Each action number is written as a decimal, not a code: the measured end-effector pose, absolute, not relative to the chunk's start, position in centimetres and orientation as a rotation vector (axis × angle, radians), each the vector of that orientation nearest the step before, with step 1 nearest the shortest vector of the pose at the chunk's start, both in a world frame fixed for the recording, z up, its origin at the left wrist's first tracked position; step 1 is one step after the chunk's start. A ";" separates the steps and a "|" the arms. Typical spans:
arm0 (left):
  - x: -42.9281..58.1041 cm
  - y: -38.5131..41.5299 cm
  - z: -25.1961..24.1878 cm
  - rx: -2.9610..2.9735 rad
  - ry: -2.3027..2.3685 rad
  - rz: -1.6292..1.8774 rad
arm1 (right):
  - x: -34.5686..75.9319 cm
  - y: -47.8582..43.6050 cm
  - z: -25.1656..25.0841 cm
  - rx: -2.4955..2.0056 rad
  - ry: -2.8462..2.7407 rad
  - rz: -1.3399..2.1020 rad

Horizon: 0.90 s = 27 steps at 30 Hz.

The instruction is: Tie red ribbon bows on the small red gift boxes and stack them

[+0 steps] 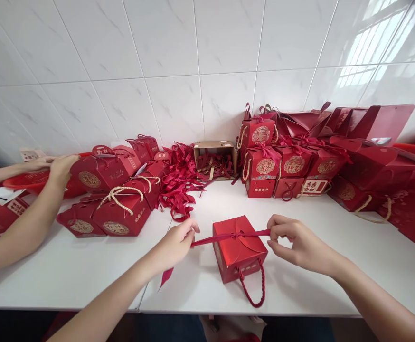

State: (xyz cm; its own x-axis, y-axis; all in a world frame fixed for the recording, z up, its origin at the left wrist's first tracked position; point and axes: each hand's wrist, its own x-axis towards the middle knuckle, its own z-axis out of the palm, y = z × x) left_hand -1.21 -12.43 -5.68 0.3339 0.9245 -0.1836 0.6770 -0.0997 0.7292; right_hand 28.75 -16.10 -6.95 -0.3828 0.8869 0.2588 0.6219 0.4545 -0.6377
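A small red gift box with a red rope handle stands on the white table in front of me. A dark red ribbon runs across its petal-shaped top, knotted at the middle. My left hand pinches the ribbon's left end, whose tail hangs down toward the table edge. My right hand pinches the right end. Both hands are closed on the ribbon, pulled outward from the box.
Another person's arms reach in from the left to a red box. Red boxes lie at the left, stacked finished boxes at the back right, loose ribbons and a cardboard box by the tiled wall.
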 end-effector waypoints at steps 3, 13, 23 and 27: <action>-1.7 -11.4 -4.2 1.783 1.109 0.041 | 28.0 -16.0 -7.5 -1.349 -2.011 0.261; 2.9 -14.8 -2.9 1.680 1.008 0.668 | 24.7 -16.0 -6.5 -1.142 -1.673 0.406; 5.3 -16.7 -5.3 2.502 1.273 0.679 | 22.5 -16.3 -5.7 -1.140 -1.696 0.985; 4.5 -16.1 -6.1 2.510 1.041 0.806 | 22.2 -16.4 -5.2 -1.199 -1.737 0.952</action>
State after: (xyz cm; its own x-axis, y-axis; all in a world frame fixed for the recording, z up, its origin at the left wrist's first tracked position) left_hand 4.55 -16.11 -6.11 0.5789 0.7210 0.3808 0.5491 -0.6900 0.4717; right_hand 22.24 -16.39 -5.24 -0.2281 0.9540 0.1944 0.3494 0.2666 -0.8983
